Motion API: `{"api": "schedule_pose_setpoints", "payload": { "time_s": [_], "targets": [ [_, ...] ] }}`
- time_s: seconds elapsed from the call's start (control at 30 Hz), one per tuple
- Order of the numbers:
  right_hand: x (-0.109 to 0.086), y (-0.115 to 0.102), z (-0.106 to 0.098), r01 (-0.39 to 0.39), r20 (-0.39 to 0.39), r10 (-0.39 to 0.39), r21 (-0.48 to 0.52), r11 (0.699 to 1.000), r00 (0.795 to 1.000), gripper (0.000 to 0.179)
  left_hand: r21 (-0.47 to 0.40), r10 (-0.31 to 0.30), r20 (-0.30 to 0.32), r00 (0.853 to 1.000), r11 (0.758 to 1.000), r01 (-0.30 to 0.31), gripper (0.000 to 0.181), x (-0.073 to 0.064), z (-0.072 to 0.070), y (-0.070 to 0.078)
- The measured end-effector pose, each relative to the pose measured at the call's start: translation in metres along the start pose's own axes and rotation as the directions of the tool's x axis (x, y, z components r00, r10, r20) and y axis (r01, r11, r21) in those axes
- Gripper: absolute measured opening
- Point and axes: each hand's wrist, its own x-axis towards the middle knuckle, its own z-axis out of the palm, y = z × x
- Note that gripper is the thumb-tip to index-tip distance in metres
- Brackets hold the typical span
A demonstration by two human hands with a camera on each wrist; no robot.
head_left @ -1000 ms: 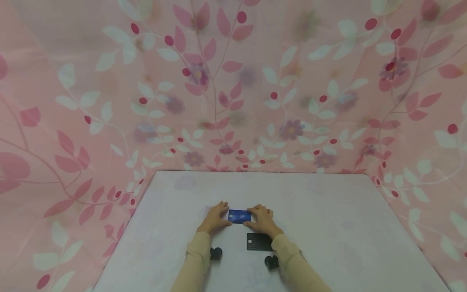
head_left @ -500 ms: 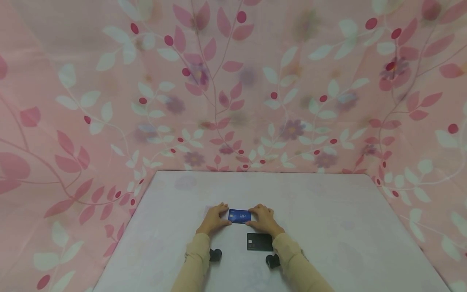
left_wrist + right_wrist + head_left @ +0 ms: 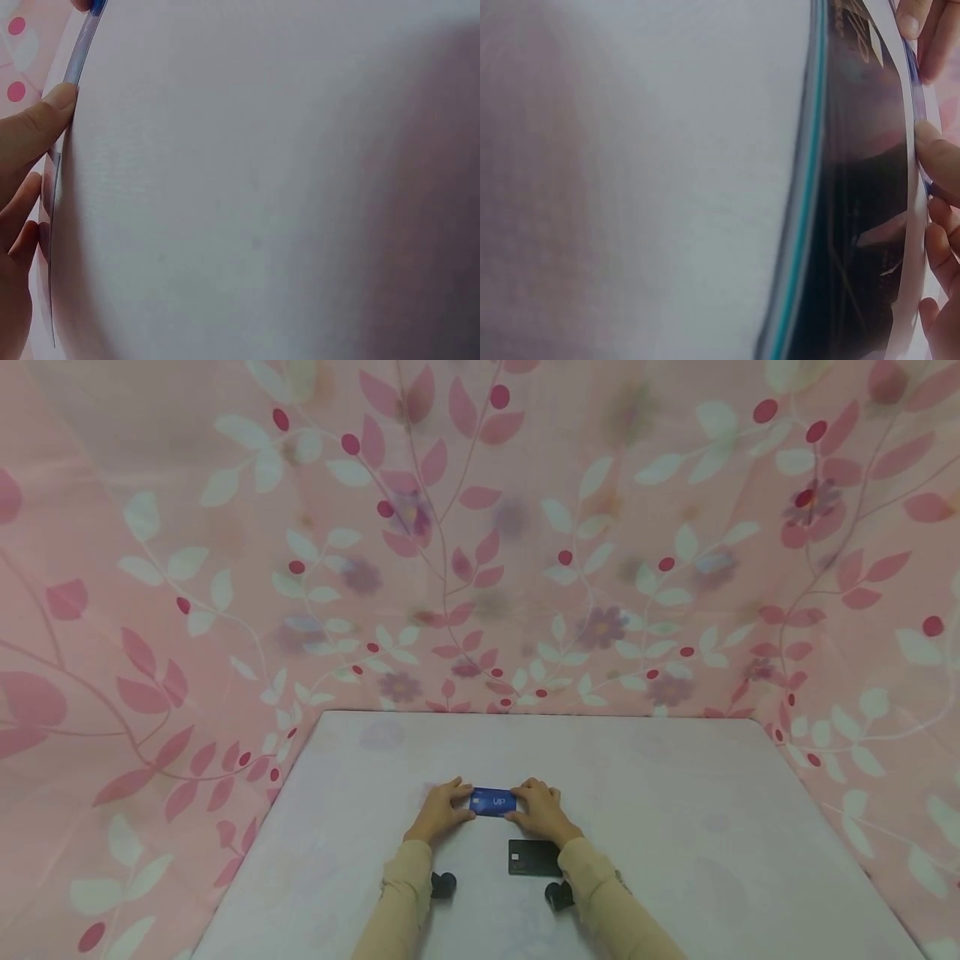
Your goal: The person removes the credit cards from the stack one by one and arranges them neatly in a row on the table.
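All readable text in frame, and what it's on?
"VIP": white letters on the blue chip card.
Blue chip card, smaller print at upper left: too small to read.
Black chip card: lettering below its chip too faint in the head view; gold script too distorted in the right wrist view.

Pale yellow sleeves (image 3: 409, 878), black wrist cameras (image 3: 446, 885)

At lower centre, a blue card (image 3: 492, 802) is showing white lettering near a black card (image 3: 532, 858) on a whitish counter (image 3: 645, 802), while pink fabric (image 3: 517, 602) is displaying leaves and flowers above.
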Motion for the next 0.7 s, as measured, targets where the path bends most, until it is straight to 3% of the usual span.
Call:
{"api": "schedule_pose_setpoints", "payload": {
  "time_s": [0.37, 0.7],
  "targets": [
    [0.002, 0.002, -0.001, 0.01, 0.003, -0.01, -0.001, 1.0, 1.0, 0.042, -0.039, 0.058, 0.001, 0.998, 0.998, -0.058, 0.047, -0.002, -0.001, -0.003],
    [0.004, 0.003, -0.002, -0.022, 0.045, 0.022, 0.011, 1.0, 0.999, 0.048, -0.08, 0.025, 0.102, 0.995, 0.997, -0.017, 0.048, -0.002, -0.01, 0.001]
  ]
}}
